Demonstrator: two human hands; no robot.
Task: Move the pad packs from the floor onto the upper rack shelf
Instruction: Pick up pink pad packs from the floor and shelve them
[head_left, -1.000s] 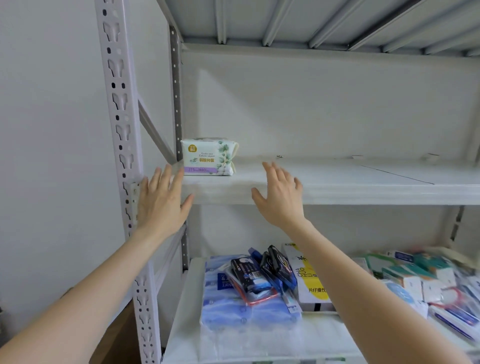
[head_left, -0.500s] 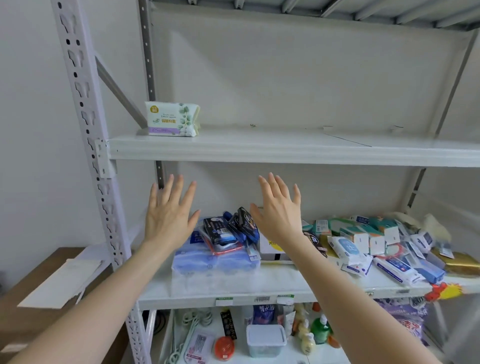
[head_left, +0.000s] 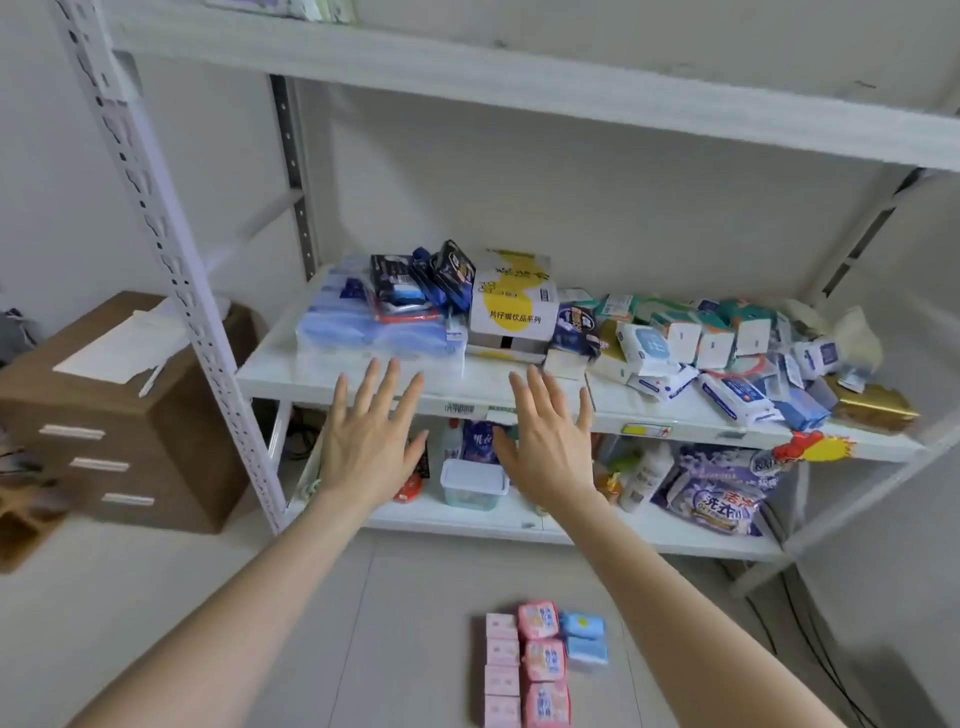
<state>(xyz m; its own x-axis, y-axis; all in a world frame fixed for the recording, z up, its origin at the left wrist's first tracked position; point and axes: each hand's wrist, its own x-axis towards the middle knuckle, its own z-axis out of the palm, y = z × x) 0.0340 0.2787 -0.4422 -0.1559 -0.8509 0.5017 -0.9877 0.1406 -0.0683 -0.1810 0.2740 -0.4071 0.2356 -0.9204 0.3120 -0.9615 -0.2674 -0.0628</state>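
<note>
Item: pad packs (head_left: 540, 667), soft-wrapped, laid in three neat columns on the floor tiles at 6 o'clock of the view: a pale pink column, a brighter pink column touching it, and two blue packs at the cluster's 2 o'clock corner (the lowest packs run off the frame edge, so no full count is offered). Status: none lifted. Left hand (head_left: 366, 447): fingers straight and spread, back of the hand to the camera, holding nothing; it hangs in the air before the front lip of the middle shelf (head_left: 280, 366), at 10 o'clock from the packs. Right hand (head_left: 550, 447): same posture, likewise empty, at 12 o'clock from the packs. Destination: upper rack shelf (head_left: 519, 88), at 12 o'clock of the view; a sliver of wrapped goods (head_left: 291, 5) shows on it at 11 o'clock, too cropped to identify. The middle shelf is crowded with tissue packs, small boxes and a yellow-and-white carton (head_left: 511, 312). Assessment: the bulk of the job appears undone; every pack seen on the floor awaits a stoop, a grip and a lift overhead.
</note>
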